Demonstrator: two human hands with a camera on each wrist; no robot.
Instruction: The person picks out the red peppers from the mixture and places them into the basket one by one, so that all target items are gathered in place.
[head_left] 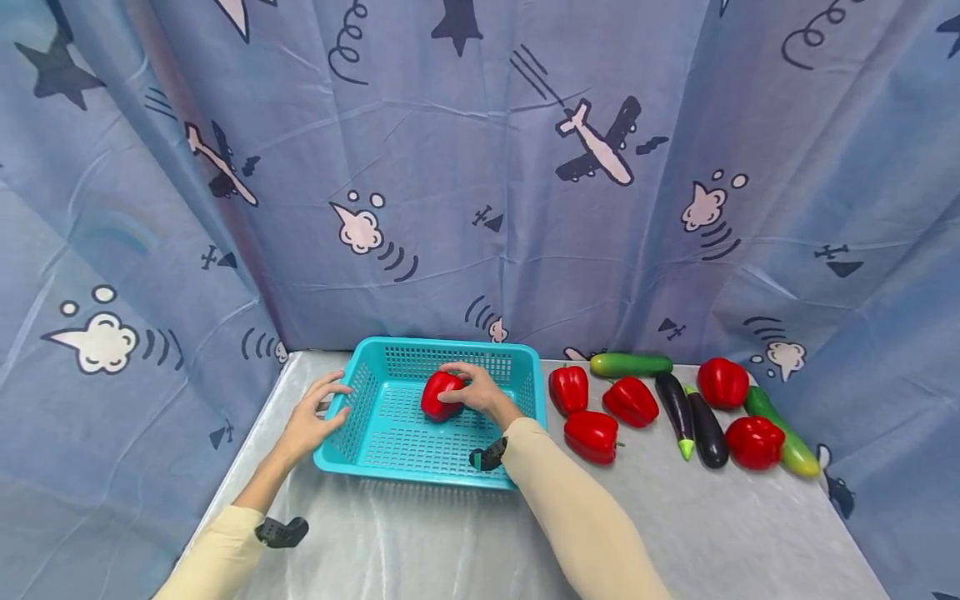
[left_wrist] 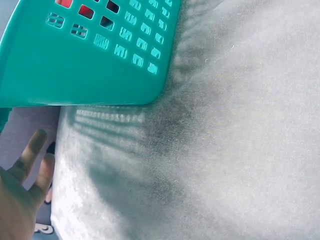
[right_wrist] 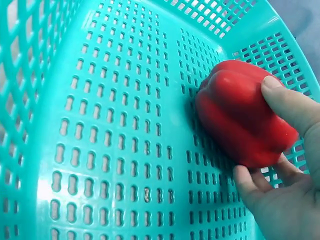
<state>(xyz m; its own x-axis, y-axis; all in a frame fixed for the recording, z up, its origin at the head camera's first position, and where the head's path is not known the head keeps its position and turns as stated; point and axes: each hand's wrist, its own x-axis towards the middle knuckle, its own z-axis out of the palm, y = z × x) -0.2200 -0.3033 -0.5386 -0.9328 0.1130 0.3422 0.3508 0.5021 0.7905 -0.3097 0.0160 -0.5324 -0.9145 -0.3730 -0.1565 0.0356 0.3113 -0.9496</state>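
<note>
- Blue printed curtains (head_left: 450, 250) hang behind and to both sides of a pale tabletop (head_left: 697, 533), on which a turquoise basket (head_left: 405, 425) stands near the far edge.
- Inside that basket, roughly midway between its left and right walls, sits the red pepper (head_left: 434, 398); whether it touches the perforated floor I cannot tell.
- Of the two hands, the right hand (head_left: 480, 392) is the nearer: it reaches in over the near right part of the basket and pinches the pepper, thumb (right_wrist: 286, 100) on one side, fingertips (right_wrist: 243, 176) on another.
- From the left hand (head_left: 313, 417), the pepper lies to the right, across the basket's left wall and a bare stretch of floor.
- That left hand has its fingers spread beside the left wall (the left wrist view shows two of them apart from the plastic; contact by the others cannot be told).
- Squat and blocky, the pepper shows no strong long axis, and the gripping fingers hide part of it.
- Right of the basket, outside it, three loose peppers (head_left: 592, 437) lie nearest; two eggplants (head_left: 707, 429), two cucumbers (head_left: 632, 364) and two farther peppers (head_left: 754, 442) lie around and beyond them.
</note>
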